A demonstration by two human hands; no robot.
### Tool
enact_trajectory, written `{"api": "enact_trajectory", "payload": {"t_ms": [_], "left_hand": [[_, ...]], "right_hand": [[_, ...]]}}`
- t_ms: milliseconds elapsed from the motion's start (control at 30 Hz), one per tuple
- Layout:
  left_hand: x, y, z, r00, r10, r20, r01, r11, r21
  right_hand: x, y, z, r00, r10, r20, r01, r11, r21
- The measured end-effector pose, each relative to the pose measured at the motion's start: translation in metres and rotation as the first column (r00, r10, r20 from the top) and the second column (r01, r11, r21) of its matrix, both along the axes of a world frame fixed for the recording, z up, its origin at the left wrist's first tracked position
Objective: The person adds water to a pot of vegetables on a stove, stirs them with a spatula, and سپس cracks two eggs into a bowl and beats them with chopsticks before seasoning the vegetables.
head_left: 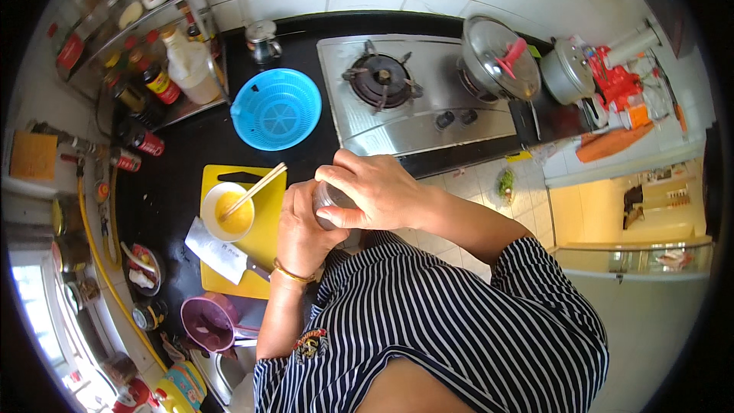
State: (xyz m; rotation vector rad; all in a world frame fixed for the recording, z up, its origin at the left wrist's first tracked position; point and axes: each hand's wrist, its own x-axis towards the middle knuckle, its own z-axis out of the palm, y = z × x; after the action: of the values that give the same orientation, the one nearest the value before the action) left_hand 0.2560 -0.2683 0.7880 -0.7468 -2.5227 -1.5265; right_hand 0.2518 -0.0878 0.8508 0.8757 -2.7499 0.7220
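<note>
Both of my hands hold a small clear jar in front of my body. My left hand wraps around its side, while my right hand grips it at the top with thumb and fingers. Most of the jar and what it contains are hidden by my fingers. To the left, a white bowl of beaten egg stands on a yellow cutting board, a pair of chopsticks leaning in it. A cleaver lies flat on the board beside the bowl.
A blue plastic colander sits behind the board. Right of it is a gas stove with a lidded pan. Bottles crowd a rack at the left. A purple ladle-like dipper rests nearer me.
</note>
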Motion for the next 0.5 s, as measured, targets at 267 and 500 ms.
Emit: {"api": "enact_trajectory", "payload": {"t_ms": [267,500], "left_hand": [[-0.006,0.029,-0.014,0.842,-0.452,0.293,0.38,0.884,0.272],[-0.013,0.08,-0.047,0.713,-0.531,0.457,0.386,0.842,0.376]], "right_hand": [[0.016,0.054,0.01,0.961,0.266,0.077,-0.26,0.962,-0.081],[0.012,0.116,-0.008,0.896,0.436,0.081,-0.431,0.899,-0.077]]}}
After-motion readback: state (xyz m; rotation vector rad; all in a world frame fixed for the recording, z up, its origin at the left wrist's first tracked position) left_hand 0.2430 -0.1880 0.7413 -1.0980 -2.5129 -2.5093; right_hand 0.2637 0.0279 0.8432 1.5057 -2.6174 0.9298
